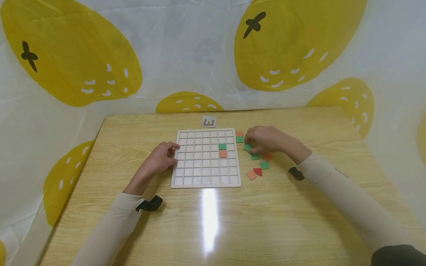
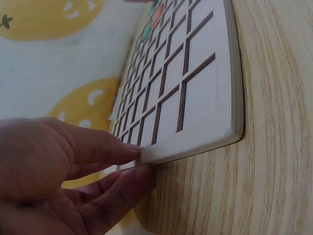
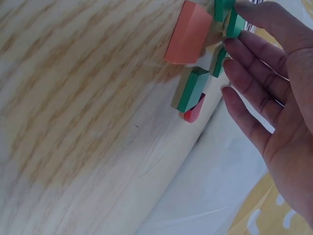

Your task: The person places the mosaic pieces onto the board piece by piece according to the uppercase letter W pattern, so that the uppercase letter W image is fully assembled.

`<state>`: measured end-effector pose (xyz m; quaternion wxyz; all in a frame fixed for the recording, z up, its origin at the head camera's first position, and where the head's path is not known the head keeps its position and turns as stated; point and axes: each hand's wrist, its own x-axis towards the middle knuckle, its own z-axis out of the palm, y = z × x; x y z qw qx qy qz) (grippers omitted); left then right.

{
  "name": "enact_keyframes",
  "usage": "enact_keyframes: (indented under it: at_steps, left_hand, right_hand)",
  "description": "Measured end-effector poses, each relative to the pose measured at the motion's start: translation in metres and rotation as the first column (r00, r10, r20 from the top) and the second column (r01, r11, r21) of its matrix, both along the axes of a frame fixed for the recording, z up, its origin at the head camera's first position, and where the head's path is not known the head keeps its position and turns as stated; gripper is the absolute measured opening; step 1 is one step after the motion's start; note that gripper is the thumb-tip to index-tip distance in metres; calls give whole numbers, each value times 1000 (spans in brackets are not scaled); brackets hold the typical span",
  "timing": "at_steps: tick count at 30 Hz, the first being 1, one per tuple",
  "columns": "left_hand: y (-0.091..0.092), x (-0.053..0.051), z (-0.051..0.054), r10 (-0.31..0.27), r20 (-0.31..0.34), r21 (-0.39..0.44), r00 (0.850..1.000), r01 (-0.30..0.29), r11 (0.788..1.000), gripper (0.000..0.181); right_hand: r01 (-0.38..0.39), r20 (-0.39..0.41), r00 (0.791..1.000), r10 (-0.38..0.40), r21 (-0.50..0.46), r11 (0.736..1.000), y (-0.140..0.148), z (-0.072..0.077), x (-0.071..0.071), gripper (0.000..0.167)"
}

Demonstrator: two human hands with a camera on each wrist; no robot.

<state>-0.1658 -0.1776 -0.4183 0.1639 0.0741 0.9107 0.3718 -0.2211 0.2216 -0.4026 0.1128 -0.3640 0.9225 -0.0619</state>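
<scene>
A square grid board [image 1: 197, 172] lies on the table, with one green tile [image 1: 222, 146] and one orange tile [image 1: 222, 154] in its cells. My left hand [image 1: 161, 158] rests at the board's left edge, thumb and finger touching the rim [image 2: 186, 152] some way apart. To the right of the board, my right hand [image 1: 266, 139] pinches a green tile [image 3: 235, 24] between thumb and index finger. Its other fingers are spread loosely. Around it lie loose tiles: another green tile [image 1: 264, 165], an orange tile [image 1: 252, 174] and a red quarter-round tile [image 1: 257, 171].
A small pattern card [image 1: 209, 121] with a dark figure on a grid lies behind the board. An orange tile [image 1: 239, 133] and a green tile [image 1: 239, 139] sit by the board's upper right edge. Patterned cloth [image 1: 186, 55] hangs beyond the wooden table [image 1: 266, 221].
</scene>
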Motion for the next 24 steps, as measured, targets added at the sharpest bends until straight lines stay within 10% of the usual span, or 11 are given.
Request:
enact_keyframes:
  at_steps: [24]
  left_hand:
    - [1, 1, 3, 6, 21, 32, 1000, -7, 999, 50]
  right_hand:
    - [-30, 12, 999, 31, -29, 999, -8, 11, 3, 25]
